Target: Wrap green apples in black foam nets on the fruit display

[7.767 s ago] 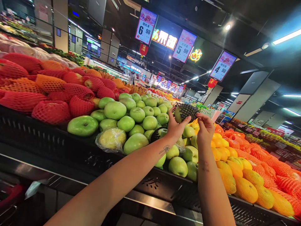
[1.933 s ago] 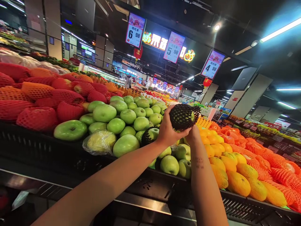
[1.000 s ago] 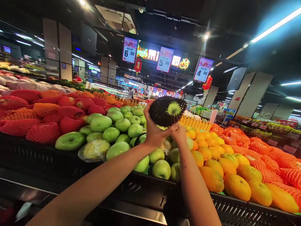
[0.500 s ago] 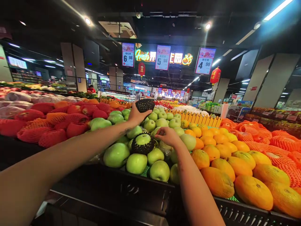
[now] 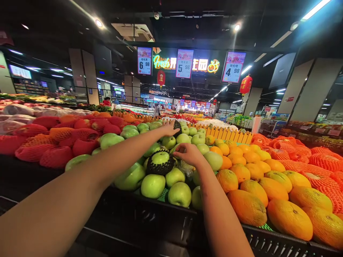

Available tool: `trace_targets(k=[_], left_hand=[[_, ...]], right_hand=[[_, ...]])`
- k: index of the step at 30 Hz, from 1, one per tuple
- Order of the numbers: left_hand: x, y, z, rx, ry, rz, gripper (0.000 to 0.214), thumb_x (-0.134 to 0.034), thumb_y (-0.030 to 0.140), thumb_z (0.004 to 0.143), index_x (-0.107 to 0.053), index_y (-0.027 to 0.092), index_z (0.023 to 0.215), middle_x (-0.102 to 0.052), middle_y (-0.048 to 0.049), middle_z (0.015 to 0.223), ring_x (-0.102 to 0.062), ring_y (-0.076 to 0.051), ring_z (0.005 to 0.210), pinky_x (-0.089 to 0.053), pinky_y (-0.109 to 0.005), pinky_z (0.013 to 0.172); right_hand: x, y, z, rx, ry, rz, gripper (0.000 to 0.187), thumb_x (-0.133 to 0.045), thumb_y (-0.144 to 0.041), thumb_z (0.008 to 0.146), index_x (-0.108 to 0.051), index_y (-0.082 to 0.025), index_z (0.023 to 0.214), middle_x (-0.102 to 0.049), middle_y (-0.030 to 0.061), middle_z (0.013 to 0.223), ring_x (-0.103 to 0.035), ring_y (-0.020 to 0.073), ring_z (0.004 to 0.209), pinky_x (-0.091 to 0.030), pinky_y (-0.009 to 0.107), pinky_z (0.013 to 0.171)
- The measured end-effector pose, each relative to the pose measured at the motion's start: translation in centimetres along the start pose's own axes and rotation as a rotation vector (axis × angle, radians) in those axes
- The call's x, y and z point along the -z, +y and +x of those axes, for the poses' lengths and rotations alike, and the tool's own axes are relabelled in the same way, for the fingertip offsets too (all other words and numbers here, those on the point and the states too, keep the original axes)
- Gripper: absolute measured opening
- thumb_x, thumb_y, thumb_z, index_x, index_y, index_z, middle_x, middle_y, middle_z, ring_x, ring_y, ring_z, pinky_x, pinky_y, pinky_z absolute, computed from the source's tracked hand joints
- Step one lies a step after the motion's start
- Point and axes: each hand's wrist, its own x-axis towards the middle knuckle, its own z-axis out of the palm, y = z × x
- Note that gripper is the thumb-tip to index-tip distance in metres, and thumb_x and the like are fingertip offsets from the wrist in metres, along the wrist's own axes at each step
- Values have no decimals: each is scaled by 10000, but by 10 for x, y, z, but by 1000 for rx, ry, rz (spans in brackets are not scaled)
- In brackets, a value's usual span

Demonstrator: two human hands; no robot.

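My left hand (image 5: 169, 129) reaches over to the far part of the green apple pile (image 5: 152, 186). Its fingers are closed on a fruit in a black foam net (image 5: 177, 128), mostly hidden behind the hand. My right hand (image 5: 189, 154) rests low over the middle of the apples, its fingers curled inward; whatever they hold, if anything, is hidden. Just left of its fingertips sits a green apple in a black foam net (image 5: 160, 161), its top bare. Crumpled clear plastic (image 5: 187, 168) lies under my right hand.
Oranges (image 5: 254, 171) fill the right side, with fruit in orange nets (image 5: 316, 171) beyond. Red-netted fruit (image 5: 57, 155) lies on the left. A black crate edge (image 5: 171, 207) runs along the front, and a low yellow picket fence (image 5: 225, 135) behind. Price signs (image 5: 184, 63) hang overhead.
My left hand has moved right and down with the black-netted fruit, bringing it to the back of the apple pile. My right hand has hardly moved.
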Motion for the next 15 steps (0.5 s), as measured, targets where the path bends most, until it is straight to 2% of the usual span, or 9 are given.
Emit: trace_targets(k=[3, 5, 8, 10, 12, 13, 14, 15], left_hand=[[-10, 2, 3, -38, -11, -3, 806, -386, 521, 932, -40, 176, 1573, -174, -231, 1618, -204, -406, 1493, -189, -501, 1197], [-11, 1, 3, -57, -27, 1, 825, -390, 530, 928, -21, 173, 1574, -195, -232, 1613, -223, -407, 1486, -184, -503, 1199], [-4, 0, -4, -72, -68, 20, 862, -396, 569, 915, -34, 146, 1574, -183, -229, 1620, -154, -424, 1502, -162, -528, 1205], [5, -5, -21, -85, -44, 38, 852, -384, 555, 922, -45, 121, 1572, -112, -214, 1640, -53, -422, 1518, -124, -561, 1213], [14, -16, -53, -141, 113, 52, 825, -366, 521, 934, -80, 69, 1561, -79, -213, 1645, 2, -407, 1524, -85, -577, 1226], [19, -25, -75, -186, 242, 50, 814, -358, 519, 938, -106, 49, 1553, -91, -211, 1645, -7, -401, 1524, -73, -572, 1236], [24, -36, -99, -234, 367, 40, 822, -355, 546, 937, -120, 48, 1548, -109, -203, 1645, -27, -402, 1522, -59, -574, 1244], [30, -48, -126, -269, 471, 12, 829, -348, 605, 933, -119, 109, 1557, -128, -153, 1654, -57, -400, 1520, -47, -585, 1249]], right_hand=[[0, -2, 0, 15, 10, 27, 78, -710, -227, 804, -662, -165, 806, -665, 17, 783, -569, 144, 726, -413, 289, 698], [0, -2, 0, 15, 8, 35, 82, -711, -226, 805, -662, -162, 812, -664, 17, 777, -572, 145, 724, -417, 291, 704], [-1, -1, 1, 10, 17, 32, 95, -715, -241, 805, -661, -164, 822, -657, 16, 770, -573, 154, 728, -421, 299, 713], [-1, 1, 2, -1, 69, 16, 116, -716, -257, 805, -671, -162, 856, -654, 29, 811, -576, 167, 760, -433, 312, 741], [0, 3, 2, -27, 165, -5, 175, -714, -278, 808, -685, -159, 933, -638, 56, 921, -572, 174, 789, -451, 335, 789], [1, 3, 2, -46, 214, -8, 209, -711, -290, 811, -688, -160, 973, -618, 71, 986, -568, 174, 794, -459, 348, 812], [1, 3, 1, -66, 261, -4, 236, -705, -303, 815, -688, -164, 1005, -591, 83, 1043, -563, 172, 790, -467, 360, 830], [2, 3, 1, -86, 301, 8, 249, -700, -312, 817, -688, -168, 1020, -565, 90, 1080, -559, 169, 782, -474, 370, 842]])
